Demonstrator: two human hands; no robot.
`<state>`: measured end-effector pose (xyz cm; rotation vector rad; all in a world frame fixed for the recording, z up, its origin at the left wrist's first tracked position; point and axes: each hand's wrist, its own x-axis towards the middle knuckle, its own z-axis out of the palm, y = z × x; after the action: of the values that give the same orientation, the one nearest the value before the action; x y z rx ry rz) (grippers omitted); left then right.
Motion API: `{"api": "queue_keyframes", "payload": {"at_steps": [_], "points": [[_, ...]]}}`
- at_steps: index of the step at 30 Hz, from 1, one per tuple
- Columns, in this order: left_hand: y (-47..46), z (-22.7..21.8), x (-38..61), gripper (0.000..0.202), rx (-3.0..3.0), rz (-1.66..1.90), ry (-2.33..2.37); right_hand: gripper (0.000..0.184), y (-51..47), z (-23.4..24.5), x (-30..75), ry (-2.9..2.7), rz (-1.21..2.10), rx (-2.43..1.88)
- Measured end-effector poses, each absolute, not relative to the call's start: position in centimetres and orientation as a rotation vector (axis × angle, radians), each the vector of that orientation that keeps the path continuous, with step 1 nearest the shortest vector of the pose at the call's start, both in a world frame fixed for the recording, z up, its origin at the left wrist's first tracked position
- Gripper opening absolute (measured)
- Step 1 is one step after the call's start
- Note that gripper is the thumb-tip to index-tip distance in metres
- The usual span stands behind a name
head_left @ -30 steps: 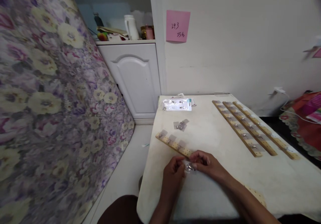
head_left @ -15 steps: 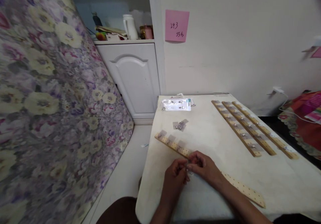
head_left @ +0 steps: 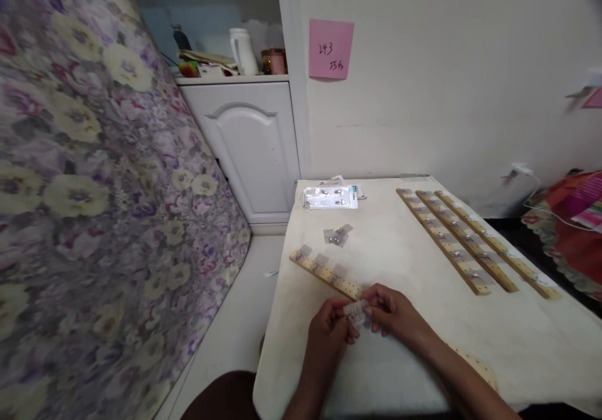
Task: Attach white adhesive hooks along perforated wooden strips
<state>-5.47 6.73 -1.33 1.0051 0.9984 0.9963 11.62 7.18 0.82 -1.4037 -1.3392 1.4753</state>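
Between my left hand [head_left: 329,327] and my right hand [head_left: 394,312] is a small clear plastic adhesive hook [head_left: 356,313], pinched by the fingers of both. Its finer details are blurred. Just beyond my fingers lies a perforated wooden strip [head_left: 348,287] carrying several clear square hooks along its far-left part; my right hand covers its near end. A small pile of loose clear hooks [head_left: 337,237] rests on the table behind that strip. Under my right forearm, another perforated wooden strip [head_left: 475,365] is partly hidden.
On the right of the white-covered table [head_left: 376,238] three wooden strips [head_left: 454,244] with clear hooks lie side by side. A clear blister pack [head_left: 330,197] sits at the back left edge. A floral curtain [head_left: 117,219] hangs at the left.
My right hand has shifted slightly right, away from my left fingers. The clear hook now shows more fully between them, and my right forearm covers more of the near wooden strip.
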Motion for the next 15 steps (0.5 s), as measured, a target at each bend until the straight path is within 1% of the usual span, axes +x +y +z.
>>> {"api": "queue_keyframes", "payload": {"at_steps": [3, 8, 11, 15], "points": [[6.6, -1.1, -5.2, 0.026, 1.04, 0.985, 1.008, 0.016, 8.1, 0.6, 11.8, -1.403, 1.391, -1.368], [6.4, -0.4, -5.5, 0.026, 1.298, 0.982, 1.176, 0.016, 10.2, 0.5, 12.6, -1.563, 1.058, -1.408], [6.2, -0.1, -5.9, 0.024, 1.572, 0.972, 1.309, 0.018, 11.2, 0.3, 12.8, -1.589, 1.038, -1.438], [6.0, -0.4, -5.9, 0.026, 1.863, 0.974, 1.331, 0.023, 12.1, -0.3, 12.7, -1.592, 1.043, -1.433]]}}
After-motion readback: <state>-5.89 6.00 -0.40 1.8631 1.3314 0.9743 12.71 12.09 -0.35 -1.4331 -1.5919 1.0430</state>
